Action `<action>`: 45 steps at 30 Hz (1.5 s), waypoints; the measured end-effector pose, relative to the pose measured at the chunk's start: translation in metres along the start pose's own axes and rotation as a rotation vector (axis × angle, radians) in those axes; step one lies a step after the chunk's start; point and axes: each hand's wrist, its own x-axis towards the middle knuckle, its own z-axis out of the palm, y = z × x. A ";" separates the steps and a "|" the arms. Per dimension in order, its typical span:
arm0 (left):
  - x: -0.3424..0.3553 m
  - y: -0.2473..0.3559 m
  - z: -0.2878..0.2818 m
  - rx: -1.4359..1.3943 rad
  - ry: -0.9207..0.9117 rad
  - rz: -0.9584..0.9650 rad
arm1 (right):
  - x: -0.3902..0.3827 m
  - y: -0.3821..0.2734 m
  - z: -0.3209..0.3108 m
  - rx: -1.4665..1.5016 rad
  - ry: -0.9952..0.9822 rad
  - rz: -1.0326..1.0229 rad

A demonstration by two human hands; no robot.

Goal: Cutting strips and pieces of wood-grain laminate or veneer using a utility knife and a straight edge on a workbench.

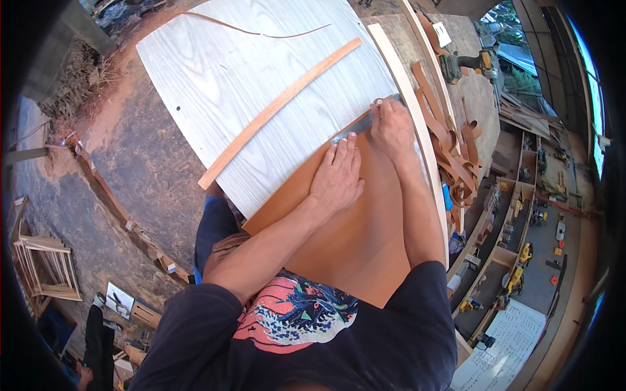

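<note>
A sheet of brown leather-like material (355, 241) lies on the pale wood-grain board (261, 78), its near corner reaching my shirt. My left hand (338, 173) rests flat on the sheet, fingers stretched toward its far edge. Under those fingertips is the end of a grey, shiny straightedge (360, 125), lying along that edge. At the straightedge's other end, my right hand (393, 127) is closed in a pinch; what it grips is mostly hidden. A narrow tan strip (280, 111) lies across the board left of my hands, and a thin brown offcut (261, 32) curls farther away.
Wooden battens (417, 117) run along the board's right side. Beyond them lie a heap of brown strips (450, 143) and a cordless drill (473, 64). Shelving with yellow tools (515, 277) stands at right. Wooden frames (49, 267) and another person's leg (98, 339) show at lower left.
</note>
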 end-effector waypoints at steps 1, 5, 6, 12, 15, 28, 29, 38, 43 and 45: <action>0.000 0.000 0.000 -0.001 0.000 0.002 | -0.003 -0.011 -0.001 0.036 0.014 0.011; 0.000 -0.001 0.007 -0.027 -0.017 0.015 | -0.017 -0.064 -0.007 0.188 0.033 -0.087; -0.001 -0.002 0.008 -0.051 -0.047 0.026 | -0.017 -0.073 -0.010 0.181 0.033 -0.084; -0.001 -0.002 -0.003 -0.009 -0.025 -0.007 | 0.007 -0.029 -0.022 0.277 0.098 0.326; -0.002 -0.002 -0.002 -0.029 0.001 0.002 | 0.018 0.033 -0.014 0.117 0.160 0.387; -0.003 -0.004 0.003 -0.026 0.046 0.004 | 0.011 0.063 0.006 0.054 0.079 0.354; -0.002 -0.005 0.003 -0.021 0.050 0.005 | 0.011 0.061 0.004 0.052 0.073 0.342; -0.003 -0.005 -0.001 -0.004 0.051 0.013 | 0.009 0.060 0.007 0.081 0.054 0.338; -0.002 -0.003 0.000 0.000 0.038 0.015 | 0.009 0.048 0.007 0.018 0.047 0.283; -0.002 -0.003 0.001 -0.006 0.044 0.012 | 0.007 0.041 0.011 -0.020 0.056 0.223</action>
